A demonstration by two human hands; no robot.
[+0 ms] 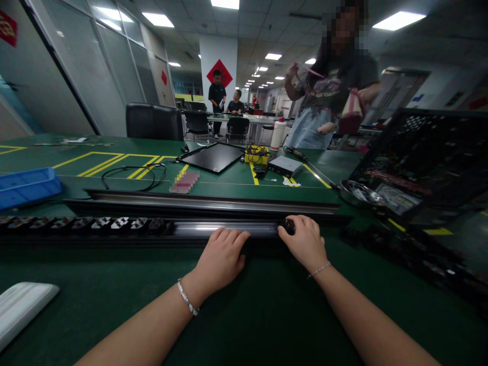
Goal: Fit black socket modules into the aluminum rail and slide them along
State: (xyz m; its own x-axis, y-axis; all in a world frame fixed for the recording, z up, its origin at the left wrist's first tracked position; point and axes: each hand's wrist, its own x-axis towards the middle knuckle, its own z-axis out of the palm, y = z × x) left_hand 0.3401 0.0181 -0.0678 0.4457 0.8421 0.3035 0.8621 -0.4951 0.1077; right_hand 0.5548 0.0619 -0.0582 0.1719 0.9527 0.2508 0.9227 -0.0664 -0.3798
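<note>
A long black metal rail (194,227) runs from left to right in front of me. Several black socket-like modules (120,223) with metal contacts sit in a row along its left part. My left hand (223,254) is closed over the rail's near edge, gripping it by the middle. At the rail's right end, my right hand (305,241) holds a small black module (288,226) between thumb and fingers. My fingers cover part of it, and whether it is inside the channel I cannot tell. Just behind lie more long black profiles (213,204), parallel to the rail.
Loose black parts (412,251) lie at right, near a metal bowl (358,193) and an open black case (423,162). A blue bin (28,187) and a white object (25,307) are at left. Across the table lie a flat black panel (217,156) and cables; a person (331,86) stands beyond.
</note>
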